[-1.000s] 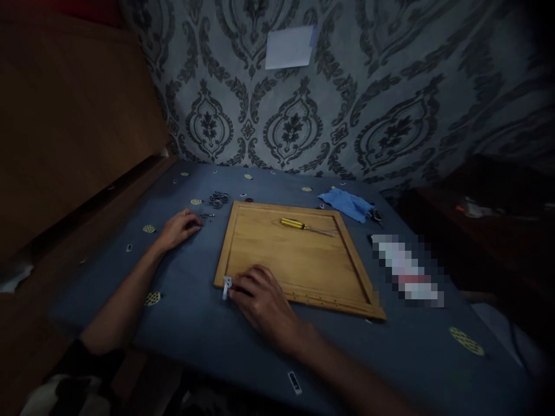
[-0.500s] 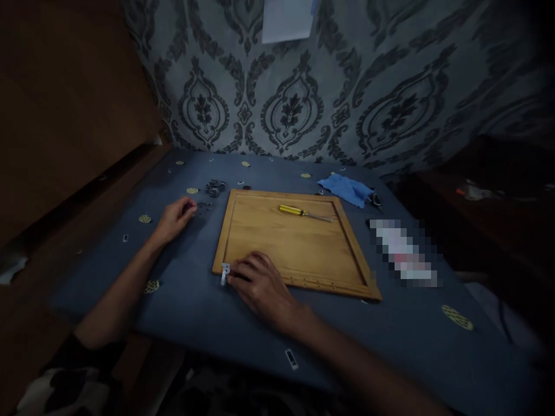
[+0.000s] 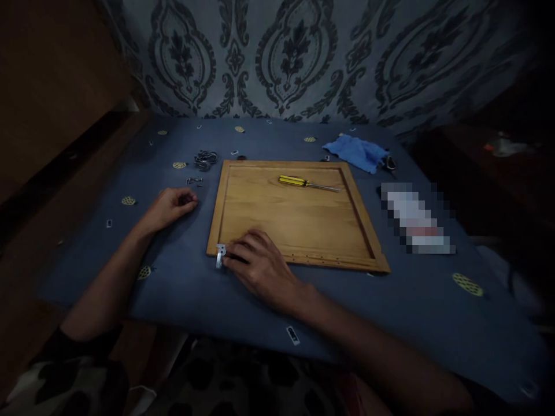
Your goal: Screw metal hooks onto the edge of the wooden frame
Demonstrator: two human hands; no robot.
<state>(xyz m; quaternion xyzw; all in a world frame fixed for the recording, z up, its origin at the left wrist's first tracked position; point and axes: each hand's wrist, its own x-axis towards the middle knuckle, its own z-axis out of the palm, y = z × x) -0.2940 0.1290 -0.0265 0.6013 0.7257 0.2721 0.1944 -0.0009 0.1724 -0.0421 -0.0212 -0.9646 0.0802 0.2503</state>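
Note:
A square wooden panel (image 3: 299,225) with a raised frame lies flat on a blue cloth-covered table (image 3: 182,283). My right hand (image 3: 255,266) rests on the panel's near left corner, fingers curled, holding a small white metal bracket (image 3: 219,254) against that corner. My left hand (image 3: 171,205) lies on the cloth left of the panel, fingers curled as if pinching something too small to make out. A few small metal screws (image 3: 194,181) lie just beyond it. A yellow-handled screwdriver (image 3: 306,184) lies on the panel's far side.
A pile of dark metal hardware (image 3: 204,159) sits near the panel's far left corner. A crumpled blue cloth (image 3: 358,151) lies at the far right, a blurred-out package (image 3: 416,219) to the panel's right. Patterned wallpaper (image 3: 286,58) backs the table; a wooden surface (image 3: 52,86) rises at left.
The view has tilted down, so everything sits higher in frame. My left hand has drawn back from the screws with its fingers curled. My right hand stays at the corner bracket.

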